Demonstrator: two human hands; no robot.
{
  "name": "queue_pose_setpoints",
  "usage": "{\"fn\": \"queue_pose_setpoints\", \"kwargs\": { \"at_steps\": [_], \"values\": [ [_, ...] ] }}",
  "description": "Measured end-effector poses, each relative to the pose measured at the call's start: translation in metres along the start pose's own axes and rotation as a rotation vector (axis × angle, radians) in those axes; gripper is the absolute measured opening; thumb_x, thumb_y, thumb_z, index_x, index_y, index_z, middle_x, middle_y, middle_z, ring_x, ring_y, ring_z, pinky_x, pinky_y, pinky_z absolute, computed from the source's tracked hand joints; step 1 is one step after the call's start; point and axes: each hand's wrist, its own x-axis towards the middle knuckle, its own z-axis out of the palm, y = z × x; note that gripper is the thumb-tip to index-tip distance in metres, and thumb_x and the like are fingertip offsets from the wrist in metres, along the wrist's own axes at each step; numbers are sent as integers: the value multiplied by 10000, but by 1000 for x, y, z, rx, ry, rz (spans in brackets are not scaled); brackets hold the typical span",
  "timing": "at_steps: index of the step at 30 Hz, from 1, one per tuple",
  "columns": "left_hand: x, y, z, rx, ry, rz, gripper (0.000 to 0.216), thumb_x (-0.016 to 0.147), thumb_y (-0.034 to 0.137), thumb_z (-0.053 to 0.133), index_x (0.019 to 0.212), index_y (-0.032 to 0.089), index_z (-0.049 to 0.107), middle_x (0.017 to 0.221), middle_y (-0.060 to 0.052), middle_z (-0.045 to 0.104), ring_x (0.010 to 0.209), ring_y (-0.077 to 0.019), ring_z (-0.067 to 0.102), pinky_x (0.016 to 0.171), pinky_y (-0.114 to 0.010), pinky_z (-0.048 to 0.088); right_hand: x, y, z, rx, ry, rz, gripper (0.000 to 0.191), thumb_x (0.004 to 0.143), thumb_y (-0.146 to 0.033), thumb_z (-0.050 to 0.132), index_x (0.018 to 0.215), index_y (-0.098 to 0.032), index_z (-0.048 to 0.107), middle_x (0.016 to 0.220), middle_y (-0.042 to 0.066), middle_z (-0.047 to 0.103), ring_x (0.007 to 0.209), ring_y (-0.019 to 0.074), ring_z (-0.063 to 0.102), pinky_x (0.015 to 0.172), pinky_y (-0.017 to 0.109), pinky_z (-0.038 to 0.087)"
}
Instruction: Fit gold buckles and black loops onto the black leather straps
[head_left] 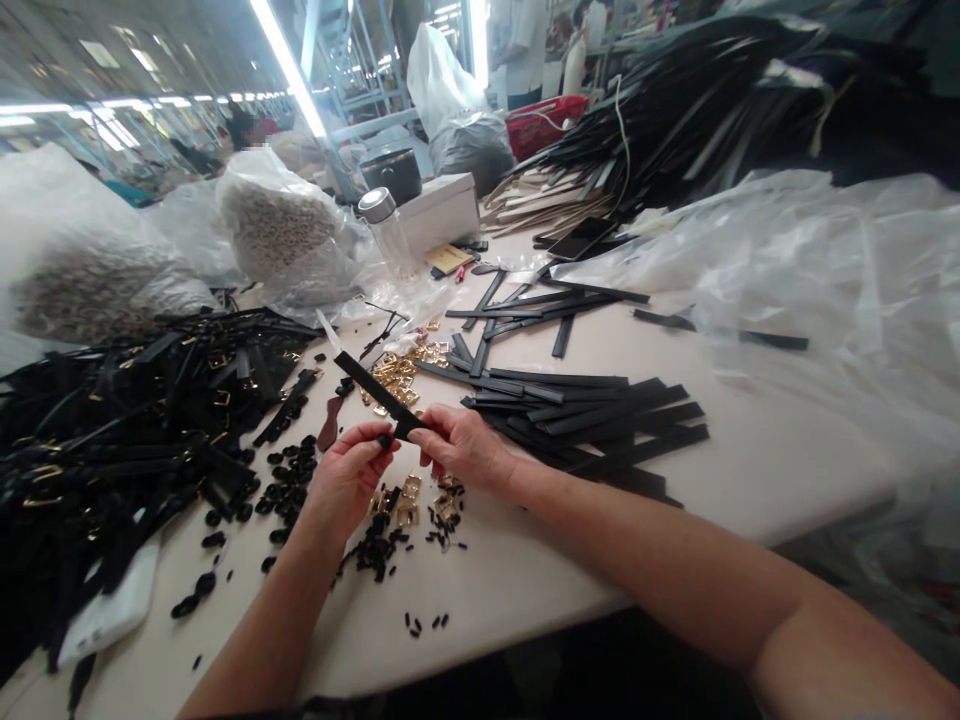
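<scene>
A black strap (373, 385) is pinched near its lower end by the thumb and fingers of my right hand (455, 440); its other end points up and left. My left hand (352, 470) is closed on a small black piece (385, 440), mostly covered by the fingertips, right beside the strap's lower end. Gold buckles (397, 380) lie in a heap behind the strap, and more gold buckles (409, 497) sit below my hands. Around these are small black bits (375, 550). To the left of my left hand are black ring-like loops (289, 470).
Loose black straps (600, 415) are piled to the right. A tangle of buckled black straps (112, 430) covers the table's left side. Farther back stand a clear bottle (390, 235), filled plastic bags (277, 220) and a white box (442, 210). Plastic sheeting (825, 270) spreads at right.
</scene>
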Motion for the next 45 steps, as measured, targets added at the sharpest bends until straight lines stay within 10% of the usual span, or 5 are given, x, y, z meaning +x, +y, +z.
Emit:
{"fn": "queue_pose_setpoints", "kwargs": {
  "at_steps": [23, 45],
  "values": [
    [-3, -2, 5, 71, 8, 70, 212, 563, 206, 815, 736, 152, 704, 712, -5, 710, 603, -83, 612, 589, -185, 495, -1, -1, 1, -22, -46, 28, 158, 904, -303, 577, 803, -183, 551, 584, -49, 600, 416, 73, 547, 391, 149, 411],
    [0, 1, -18, 419, -150, 89, 305, 660, 320, 812, 919, 168, 757, 848, -68, 755, 707, -162, 670, 705, -282, 532, 4, -7, -7, -596, 6, -79, 214, 862, -304, 638, 702, -178, 574, 581, -33, 559, 537, 91, 452, 522, 223, 257]
  ]
}}
